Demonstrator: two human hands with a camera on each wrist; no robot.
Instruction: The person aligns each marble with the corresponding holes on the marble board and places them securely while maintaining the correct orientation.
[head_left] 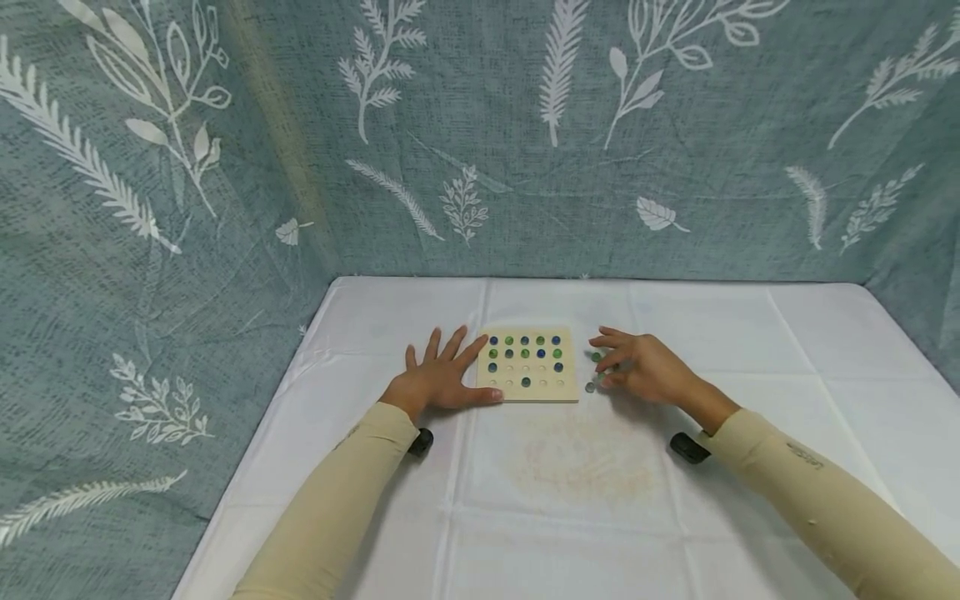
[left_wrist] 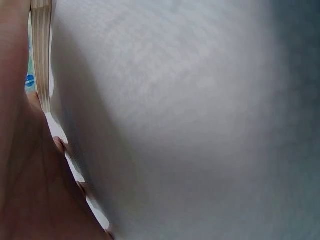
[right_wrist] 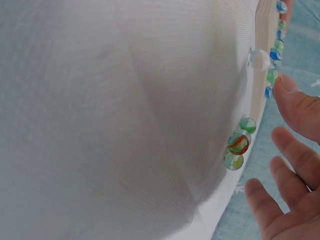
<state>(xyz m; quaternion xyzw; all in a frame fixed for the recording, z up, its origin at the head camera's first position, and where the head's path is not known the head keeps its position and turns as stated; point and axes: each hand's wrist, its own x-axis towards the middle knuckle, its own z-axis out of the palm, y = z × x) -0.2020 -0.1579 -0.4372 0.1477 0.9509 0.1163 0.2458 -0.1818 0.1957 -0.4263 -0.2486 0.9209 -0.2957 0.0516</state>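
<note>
Pale wood, towards the worktop's (head_left: 480,546) far edge, forms the board (head_left: 542,394) our spread left hand (head_left: 438,382) touches at its left edge while we apparently fill its holes (head_left: 543,367) from loose marbles (right_wrist: 238,144) beyond its right edge, our right hand (head_left: 647,367) empty, fingers apart, probably needing to pinch 1 next.
</note>
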